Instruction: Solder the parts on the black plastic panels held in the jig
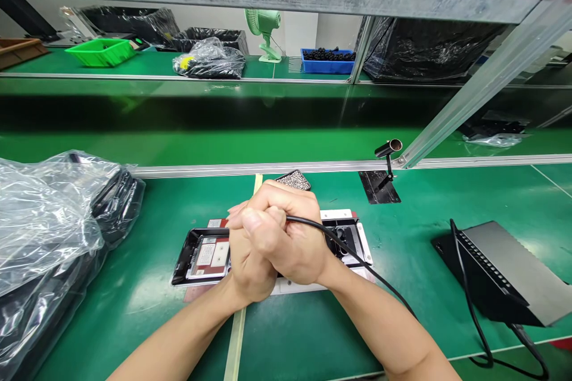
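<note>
Both my hands are pressed together over a black plastic frame (181,263) in the middle of the bench. My right hand (297,244) is closed, and a black cable (342,244) comes out at its thumb and runs down to the right. Whatever the cable joins is hidden inside my fists. My left hand (251,265) is closed against the right one, its grip covered. Under them, the frame sits on a white and red-brown fixture (346,214), with pale labelled plates (206,254) showing at its left end.
Behind my hands lies a small tray of screws (295,180). A black tube holder (388,149) stands by the rail. Right, a dark metal box (504,268) has cables attached. Plastic-wrapped black parts (67,220) occupy the left. A slanting metal post (482,77) rises at right.
</note>
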`<action>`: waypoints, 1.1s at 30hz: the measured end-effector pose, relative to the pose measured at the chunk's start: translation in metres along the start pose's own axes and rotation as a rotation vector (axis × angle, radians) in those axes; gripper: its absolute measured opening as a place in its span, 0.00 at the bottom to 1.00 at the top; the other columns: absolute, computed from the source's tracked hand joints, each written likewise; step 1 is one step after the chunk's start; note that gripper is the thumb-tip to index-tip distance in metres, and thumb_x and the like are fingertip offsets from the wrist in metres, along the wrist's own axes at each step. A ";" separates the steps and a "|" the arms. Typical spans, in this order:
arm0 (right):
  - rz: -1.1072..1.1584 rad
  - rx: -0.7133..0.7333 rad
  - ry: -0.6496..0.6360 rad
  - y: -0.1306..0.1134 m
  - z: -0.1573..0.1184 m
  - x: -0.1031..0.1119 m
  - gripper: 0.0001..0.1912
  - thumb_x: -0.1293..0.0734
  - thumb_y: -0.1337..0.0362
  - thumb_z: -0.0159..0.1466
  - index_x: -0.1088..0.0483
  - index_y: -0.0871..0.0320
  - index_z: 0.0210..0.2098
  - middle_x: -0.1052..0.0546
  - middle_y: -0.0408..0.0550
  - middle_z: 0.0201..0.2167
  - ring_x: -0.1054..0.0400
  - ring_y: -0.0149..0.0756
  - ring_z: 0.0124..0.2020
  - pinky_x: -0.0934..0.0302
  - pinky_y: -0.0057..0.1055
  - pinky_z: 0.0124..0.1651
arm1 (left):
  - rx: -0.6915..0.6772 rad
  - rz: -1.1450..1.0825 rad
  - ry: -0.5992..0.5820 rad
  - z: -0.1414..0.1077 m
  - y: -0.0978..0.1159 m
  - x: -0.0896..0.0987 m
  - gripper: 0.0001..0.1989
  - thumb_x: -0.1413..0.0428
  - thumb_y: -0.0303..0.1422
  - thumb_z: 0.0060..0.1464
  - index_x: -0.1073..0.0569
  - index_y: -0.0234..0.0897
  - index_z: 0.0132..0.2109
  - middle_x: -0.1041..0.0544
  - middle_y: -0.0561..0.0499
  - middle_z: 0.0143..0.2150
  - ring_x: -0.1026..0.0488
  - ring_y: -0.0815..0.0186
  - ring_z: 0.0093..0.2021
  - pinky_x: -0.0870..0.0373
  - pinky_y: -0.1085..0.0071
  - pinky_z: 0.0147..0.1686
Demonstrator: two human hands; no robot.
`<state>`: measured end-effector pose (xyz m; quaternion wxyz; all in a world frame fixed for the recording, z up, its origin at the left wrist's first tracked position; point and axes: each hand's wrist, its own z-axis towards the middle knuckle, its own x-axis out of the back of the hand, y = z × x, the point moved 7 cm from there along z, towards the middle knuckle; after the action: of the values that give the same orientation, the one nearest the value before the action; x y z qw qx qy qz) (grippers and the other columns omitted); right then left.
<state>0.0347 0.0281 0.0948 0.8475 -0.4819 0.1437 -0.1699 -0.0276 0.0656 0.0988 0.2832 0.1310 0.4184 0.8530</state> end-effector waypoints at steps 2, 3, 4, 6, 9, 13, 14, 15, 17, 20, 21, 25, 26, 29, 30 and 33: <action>-0.009 -0.007 0.000 0.000 0.000 0.000 0.13 0.33 0.60 0.64 0.29 0.56 0.24 0.23 0.44 0.26 0.25 0.35 0.34 0.29 0.32 0.42 | -0.052 0.023 -0.043 0.000 0.003 -0.003 0.30 0.46 0.47 0.63 0.48 0.35 0.20 0.50 0.57 0.19 0.53 0.73 0.18 0.54 0.73 0.17; -0.016 -0.009 -0.003 0.000 0.000 0.000 0.13 0.33 0.59 0.64 0.29 0.55 0.24 0.23 0.44 0.26 0.25 0.35 0.34 0.29 0.32 0.41 | -0.074 0.035 -0.061 -0.001 0.004 -0.004 0.30 0.47 0.45 0.65 0.48 0.35 0.21 0.50 0.57 0.19 0.53 0.73 0.18 0.54 0.73 0.17; -0.021 -0.013 -0.004 0.000 0.000 0.000 0.13 0.33 0.59 0.64 0.29 0.55 0.24 0.23 0.44 0.26 0.25 0.36 0.34 0.29 0.32 0.41 | -0.089 0.045 -0.073 -0.001 0.004 -0.004 0.29 0.48 0.44 0.65 0.48 0.35 0.21 0.50 0.57 0.19 0.52 0.73 0.19 0.54 0.73 0.17; -0.027 -0.020 -0.008 0.001 0.000 0.000 0.13 0.33 0.59 0.64 0.29 0.55 0.24 0.23 0.44 0.26 0.25 0.36 0.34 0.28 0.32 0.41 | -0.107 0.062 -0.091 -0.003 0.005 -0.004 0.28 0.49 0.43 0.66 0.48 0.35 0.22 0.50 0.57 0.20 0.52 0.73 0.19 0.53 0.73 0.18; -0.031 -0.029 -0.011 0.001 -0.001 -0.001 0.13 0.34 0.58 0.64 0.29 0.55 0.24 0.22 0.44 0.26 0.25 0.35 0.34 0.28 0.32 0.42 | -0.114 0.076 -0.101 -0.005 0.003 -0.002 0.26 0.50 0.41 0.66 0.48 0.36 0.23 0.49 0.57 0.20 0.51 0.72 0.19 0.52 0.73 0.18; -0.037 -0.015 -0.003 0.000 -0.001 -0.001 0.13 0.34 0.57 0.64 0.29 0.54 0.24 0.23 0.44 0.26 0.25 0.36 0.33 0.28 0.33 0.41 | -0.109 0.075 -0.093 -0.007 -0.001 0.000 0.24 0.50 0.40 0.66 0.49 0.37 0.24 0.50 0.57 0.20 0.52 0.71 0.20 0.53 0.71 0.19; -0.032 -0.015 -0.001 0.000 0.000 -0.001 0.13 0.34 0.57 0.63 0.29 0.54 0.24 0.23 0.44 0.26 0.25 0.36 0.33 0.28 0.33 0.41 | -0.106 0.074 -0.093 -0.008 -0.001 0.000 0.24 0.51 0.40 0.66 0.49 0.37 0.24 0.51 0.57 0.20 0.52 0.71 0.20 0.53 0.71 0.19; -0.028 -0.017 0.000 0.000 0.000 -0.001 0.13 0.34 0.57 0.63 0.30 0.54 0.24 0.22 0.44 0.26 0.25 0.36 0.33 0.28 0.33 0.41 | -0.105 0.073 -0.095 -0.007 -0.001 0.000 0.24 0.51 0.40 0.67 0.49 0.37 0.24 0.51 0.57 0.21 0.53 0.71 0.20 0.52 0.71 0.19; -0.023 -0.016 -0.004 0.000 0.000 -0.001 0.14 0.35 0.57 0.63 0.29 0.54 0.23 0.22 0.44 0.26 0.25 0.36 0.33 0.28 0.33 0.42 | -0.108 0.075 -0.101 -0.007 0.000 -0.002 0.24 0.52 0.40 0.67 0.50 0.37 0.24 0.52 0.57 0.21 0.53 0.71 0.20 0.52 0.71 0.19; -0.021 -0.007 -0.008 -0.002 0.000 -0.001 0.13 0.34 0.59 0.63 0.29 0.55 0.23 0.22 0.45 0.25 0.24 0.37 0.33 0.28 0.34 0.41 | -0.120 0.088 -0.103 -0.005 0.003 -0.003 0.25 0.51 0.41 0.66 0.50 0.37 0.24 0.51 0.57 0.20 0.52 0.71 0.20 0.52 0.71 0.19; -0.016 -0.009 -0.006 -0.002 0.000 0.000 0.12 0.34 0.61 0.63 0.28 0.56 0.23 0.22 0.45 0.25 0.24 0.37 0.33 0.28 0.35 0.41 | -0.124 0.095 -0.104 -0.005 0.004 -0.002 0.25 0.50 0.41 0.66 0.49 0.37 0.24 0.50 0.57 0.20 0.51 0.71 0.20 0.53 0.71 0.19; -0.003 -0.016 0.002 -0.002 0.001 0.000 0.11 0.34 0.62 0.62 0.28 0.55 0.23 0.22 0.46 0.26 0.24 0.38 0.33 0.28 0.36 0.40 | -0.127 0.099 -0.108 -0.005 0.003 -0.001 0.24 0.51 0.40 0.67 0.49 0.37 0.24 0.50 0.57 0.21 0.52 0.71 0.20 0.53 0.71 0.19; -0.008 -0.012 0.000 -0.002 0.001 0.000 0.12 0.34 0.61 0.62 0.28 0.55 0.23 0.22 0.46 0.26 0.24 0.38 0.33 0.28 0.35 0.40 | -0.129 0.097 -0.111 -0.006 0.002 -0.001 0.24 0.52 0.40 0.67 0.50 0.37 0.25 0.51 0.57 0.21 0.53 0.71 0.20 0.53 0.71 0.19; -0.024 0.002 -0.006 -0.002 0.001 -0.001 0.13 0.35 0.60 0.62 0.28 0.56 0.23 0.21 0.46 0.26 0.24 0.37 0.33 0.28 0.34 0.40 | -0.130 0.093 -0.126 -0.008 -0.001 -0.001 0.23 0.54 0.39 0.68 0.50 0.37 0.26 0.52 0.57 0.21 0.53 0.71 0.20 0.51 0.72 0.19; -0.025 0.005 -0.007 -0.002 0.001 -0.001 0.13 0.35 0.59 0.62 0.28 0.57 0.23 0.21 0.46 0.26 0.24 0.37 0.33 0.28 0.34 0.41 | -0.131 0.093 -0.131 -0.009 -0.002 -0.002 0.22 0.54 0.38 0.68 0.50 0.37 0.26 0.52 0.57 0.21 0.52 0.71 0.20 0.51 0.72 0.20; -0.020 0.009 -0.006 -0.003 0.001 0.000 0.13 0.35 0.59 0.62 0.27 0.57 0.24 0.21 0.46 0.26 0.24 0.36 0.33 0.28 0.33 0.41 | -0.136 0.094 -0.129 -0.009 -0.001 -0.002 0.23 0.54 0.39 0.69 0.51 0.37 0.26 0.51 0.57 0.21 0.52 0.71 0.21 0.50 0.73 0.20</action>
<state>0.0344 0.0280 0.0980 0.8483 -0.4802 0.1355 -0.1776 -0.0299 0.0597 0.0927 0.2776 0.1857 0.3340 0.8814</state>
